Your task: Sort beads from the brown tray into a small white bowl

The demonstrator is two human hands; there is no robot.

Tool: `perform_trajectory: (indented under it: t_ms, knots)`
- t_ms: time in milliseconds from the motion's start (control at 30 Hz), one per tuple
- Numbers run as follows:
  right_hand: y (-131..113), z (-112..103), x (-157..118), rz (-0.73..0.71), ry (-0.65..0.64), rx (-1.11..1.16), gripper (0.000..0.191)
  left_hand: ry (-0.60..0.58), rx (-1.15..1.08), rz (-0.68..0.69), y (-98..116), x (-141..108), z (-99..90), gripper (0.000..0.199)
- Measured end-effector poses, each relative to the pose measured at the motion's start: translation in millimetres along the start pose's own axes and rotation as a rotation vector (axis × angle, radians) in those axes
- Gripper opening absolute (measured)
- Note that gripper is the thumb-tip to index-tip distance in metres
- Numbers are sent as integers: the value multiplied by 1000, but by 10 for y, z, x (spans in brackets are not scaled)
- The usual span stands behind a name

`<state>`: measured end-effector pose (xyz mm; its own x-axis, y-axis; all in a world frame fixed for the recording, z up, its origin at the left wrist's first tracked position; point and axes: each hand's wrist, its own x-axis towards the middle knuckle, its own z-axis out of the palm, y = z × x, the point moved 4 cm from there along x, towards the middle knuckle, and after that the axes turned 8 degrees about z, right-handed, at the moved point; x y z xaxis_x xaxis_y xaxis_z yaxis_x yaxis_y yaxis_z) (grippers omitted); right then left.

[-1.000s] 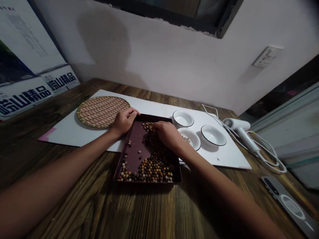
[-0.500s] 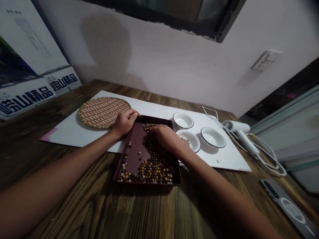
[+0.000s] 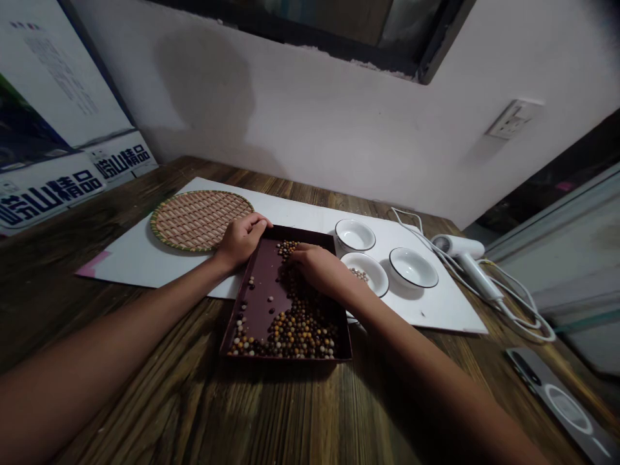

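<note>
On the dark wooden tabletop (image 3: 290,413), the left hand (image 3: 239,242) curls over a shallow maroon tray (image 3: 256,278), while the loosely cupped right hand (image 3: 317,270) has edged left above round mottled beads (image 3: 295,332).

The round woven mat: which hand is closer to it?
Left. The left hand sits at the edge of the woven mat; the right hand is farther away, over the beads in the dark tray.
</note>
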<state>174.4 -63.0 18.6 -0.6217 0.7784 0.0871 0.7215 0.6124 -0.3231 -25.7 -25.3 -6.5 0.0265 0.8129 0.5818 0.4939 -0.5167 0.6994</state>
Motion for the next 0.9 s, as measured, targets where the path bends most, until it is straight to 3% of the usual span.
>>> perform_trajectory:
  t_ms: [400,633,900]
  knots:
    - [25,-9,48,47,-101,20,22,1,4,-5,34,3,-10,30]
    - [-42,-1,-14,16,-262,76,17,-2,13,11,33,1,-12,30]
    - [-191,-29,-22,-11,-228,-8,12,-1,12,18,-6,4,-10,32]
